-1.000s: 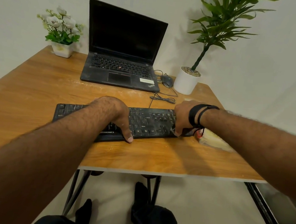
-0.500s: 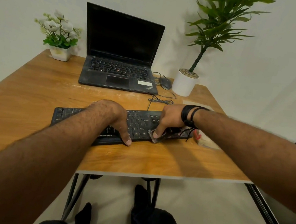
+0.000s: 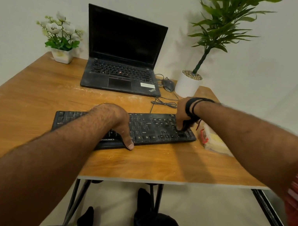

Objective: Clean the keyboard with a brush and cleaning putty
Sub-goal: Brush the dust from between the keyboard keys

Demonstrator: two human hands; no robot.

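Place: home office corner
Signs: wooden desk (image 3: 31,95), open laptop (image 3: 123,54), mouse (image 3: 168,85), two potted plants (image 3: 190,84) by a plain wall

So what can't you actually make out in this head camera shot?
- What the right hand holds: its curled fingers on the keyboard hide the grip.
- Keys under the left hand: covered by it.
- The packet beside the keyboard: blurred, partly behind the right forearm.
- The laptop sticker's text: too small.
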